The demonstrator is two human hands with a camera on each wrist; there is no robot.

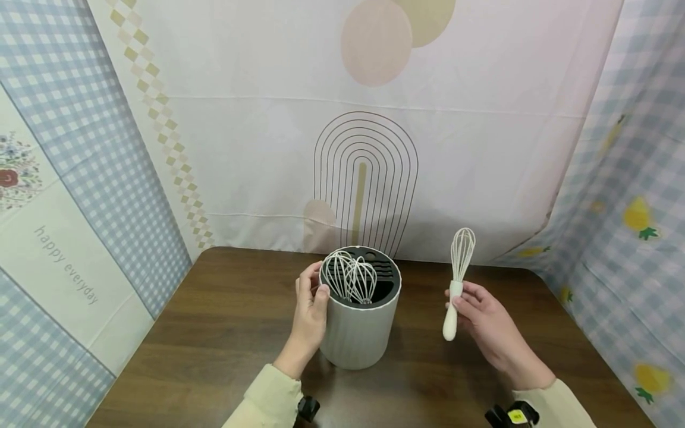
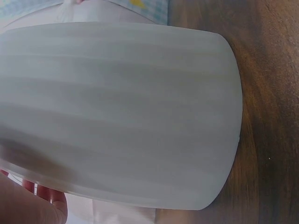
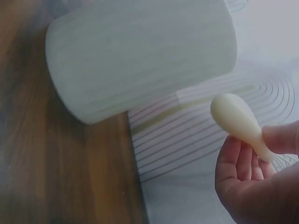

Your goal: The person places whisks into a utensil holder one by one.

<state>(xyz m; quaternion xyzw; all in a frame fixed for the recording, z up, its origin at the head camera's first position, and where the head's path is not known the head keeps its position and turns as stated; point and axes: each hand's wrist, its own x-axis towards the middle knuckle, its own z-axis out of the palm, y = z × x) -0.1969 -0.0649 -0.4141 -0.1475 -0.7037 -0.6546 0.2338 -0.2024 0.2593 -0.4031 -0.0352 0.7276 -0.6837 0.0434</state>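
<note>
My right hand holds a whisk by its cream handle, pinched between thumb and fingers, wires pointing up. In the right wrist view the bulbous handle end sticks out past the fingers. A ribbed pale grey utensil holder with a black slotted top stands upright on the table. My left hand grips its upper left side, thumb near the rim. Wire whisk heads stick out of the holder's open compartment; their handles are hidden inside. The holder's ribbed wall fills most of the left wrist view.
A dark brown wooden table lies under everything. Behind it hangs a white cloth with printed arches and circles. Blue checked cloths hang at both sides. The right hand is apart from the holder, with bare tabletop between them.
</note>
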